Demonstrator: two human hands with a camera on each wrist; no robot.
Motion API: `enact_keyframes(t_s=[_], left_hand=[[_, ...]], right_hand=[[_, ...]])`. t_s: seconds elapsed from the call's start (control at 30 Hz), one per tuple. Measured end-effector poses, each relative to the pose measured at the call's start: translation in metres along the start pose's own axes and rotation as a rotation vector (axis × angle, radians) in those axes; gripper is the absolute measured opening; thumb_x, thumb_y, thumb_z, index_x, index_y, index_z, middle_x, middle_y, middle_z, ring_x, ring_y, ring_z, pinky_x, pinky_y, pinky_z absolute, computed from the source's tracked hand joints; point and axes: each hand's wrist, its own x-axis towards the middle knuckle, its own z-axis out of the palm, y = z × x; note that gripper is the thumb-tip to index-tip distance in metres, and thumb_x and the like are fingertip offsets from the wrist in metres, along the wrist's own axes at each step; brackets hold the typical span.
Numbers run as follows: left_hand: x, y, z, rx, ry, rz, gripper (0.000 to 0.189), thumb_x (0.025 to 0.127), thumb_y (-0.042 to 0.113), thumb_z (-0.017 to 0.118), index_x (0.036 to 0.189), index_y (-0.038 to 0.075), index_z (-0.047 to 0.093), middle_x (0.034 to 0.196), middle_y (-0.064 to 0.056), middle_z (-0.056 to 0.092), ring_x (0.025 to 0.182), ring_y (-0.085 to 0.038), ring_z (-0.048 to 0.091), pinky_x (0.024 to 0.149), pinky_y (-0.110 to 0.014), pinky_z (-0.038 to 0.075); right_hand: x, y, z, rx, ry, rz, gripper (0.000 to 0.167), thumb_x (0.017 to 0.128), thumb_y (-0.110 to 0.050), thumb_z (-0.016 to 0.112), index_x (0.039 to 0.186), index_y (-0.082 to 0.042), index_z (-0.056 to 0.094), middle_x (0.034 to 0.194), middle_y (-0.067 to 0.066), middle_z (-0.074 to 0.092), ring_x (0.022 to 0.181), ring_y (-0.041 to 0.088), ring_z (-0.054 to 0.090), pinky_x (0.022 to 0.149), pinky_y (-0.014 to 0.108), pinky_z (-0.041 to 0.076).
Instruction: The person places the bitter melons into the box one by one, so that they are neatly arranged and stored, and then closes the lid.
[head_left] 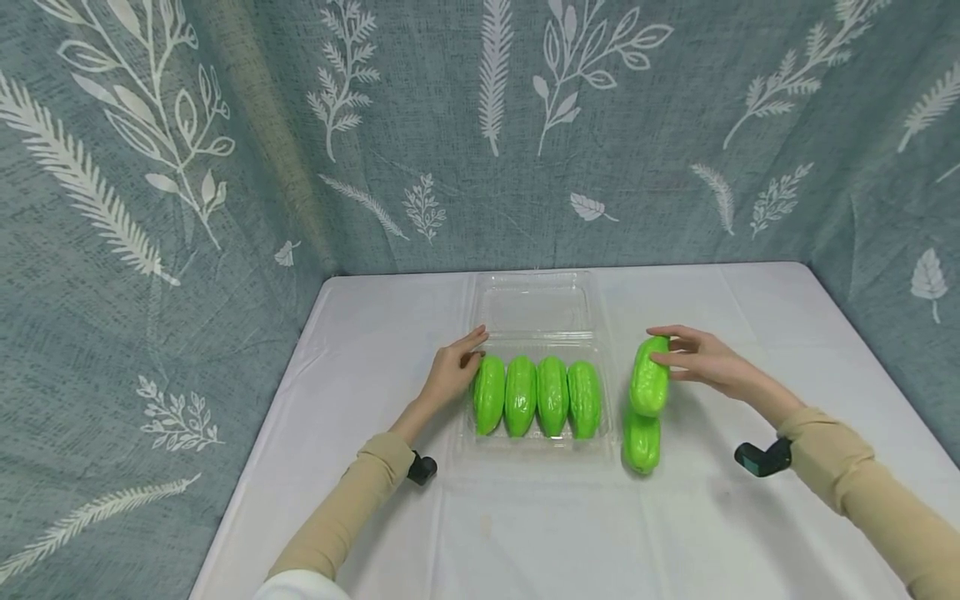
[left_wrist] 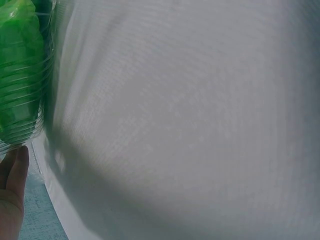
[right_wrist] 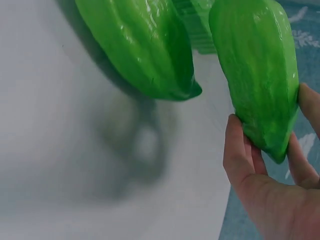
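Note:
In the head view my right hand (head_left: 701, 360) holds a glossy green gourd (head_left: 649, 379) by its far end, thumb and fingers on either side. The right wrist view shows the held gourd (right_wrist: 257, 75) with its pointed tip between the fingers. A second gourd (head_left: 642, 446) lies on the table, partly hidden beneath the held one in the head view. Left of it, a clear plastic clamshell container (head_left: 536, 340) lies open with several gourds (head_left: 520, 396) side by side in its base. My left hand (head_left: 450, 367) touches the container's left side near the hinge, its fingers fairly straight.
The container's clear lid (head_left: 534, 302) lies folded back toward the far table edge. A white cloth covers the table (head_left: 525, 525). Blue-green leaf-patterned curtains (head_left: 450, 125) hang behind and along both sides.

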Motion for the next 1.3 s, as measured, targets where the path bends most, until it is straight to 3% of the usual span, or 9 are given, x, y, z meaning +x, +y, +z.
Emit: enact_keyframes(t_s=[0.3,0.57,0.8,1.07,1.17,1.3], left_hand=[[0.000,0.000,-0.003,-0.011,0.008,0.026,0.038,0.091,-0.003,0.051,0.129,-0.003,0.055,0.142,-0.013,0.048,0.127,-0.028,0.050,0.092,-0.038,0.055],[0.000,0.002,-0.005,0.005,0.001,0.026,0.039,0.091,-0.004,0.051,0.129,-0.003,0.055,0.142,-0.012,0.049,0.126,-0.027,0.052,0.082,-0.030,0.055],[-0.001,0.000,-0.005,0.002,-0.006,0.020,0.039,0.091,-0.003,0.051,0.129,-0.003,0.055,0.143,-0.013,0.048,0.124,-0.027,0.054,0.080,-0.028,0.055],[-0.002,-0.001,-0.004,0.001,-0.006,0.029,0.038,0.091,-0.004,0.051,0.129,-0.003,0.055,0.142,-0.013,0.048,0.120,-0.027,0.058,0.074,-0.026,0.052],[-0.003,-0.001,-0.004,-0.003,-0.007,0.027,0.039,0.091,-0.004,0.050,0.129,-0.003,0.055,0.142,-0.014,0.048,0.120,-0.027,0.058,0.076,-0.027,0.053],[-0.004,0.000,-0.004,-0.007,-0.014,0.028,0.039,0.091,-0.004,0.050,0.129,-0.004,0.054,0.142,-0.015,0.048,0.120,-0.028,0.058,0.088,-0.035,0.056]], right_hand=[[0.008,-0.009,0.020,0.074,0.048,-0.003,0.068,0.091,-0.026,0.063,0.146,-0.001,0.031,0.133,0.021,0.035,0.103,0.014,0.051,0.094,0.038,0.054],[0.011,-0.017,0.036,0.098,0.049,-0.019,0.067,0.091,-0.025,0.063,0.146,-0.002,0.031,0.130,0.022,0.038,0.100,0.012,0.054,0.097,0.041,0.052],[0.016,-0.022,0.048,0.132,0.010,-0.040,0.066,0.091,-0.022,0.063,0.145,-0.001,0.031,0.118,0.014,0.041,0.095,0.011,0.055,0.091,0.034,0.055],[0.021,-0.025,0.061,0.155,0.001,-0.059,0.065,0.091,-0.021,0.063,0.144,-0.001,0.033,0.118,0.013,0.042,0.098,0.013,0.053,0.090,0.032,0.055],[0.023,-0.026,0.066,0.161,0.004,-0.067,0.063,0.090,-0.021,0.064,0.144,-0.002,0.035,0.117,0.013,0.044,0.097,0.012,0.054,0.089,0.032,0.056],[0.025,-0.029,0.071,0.174,0.002,-0.074,0.062,0.090,-0.021,0.064,0.143,-0.004,0.037,0.118,0.013,0.044,0.096,0.012,0.055,0.088,0.031,0.056]])
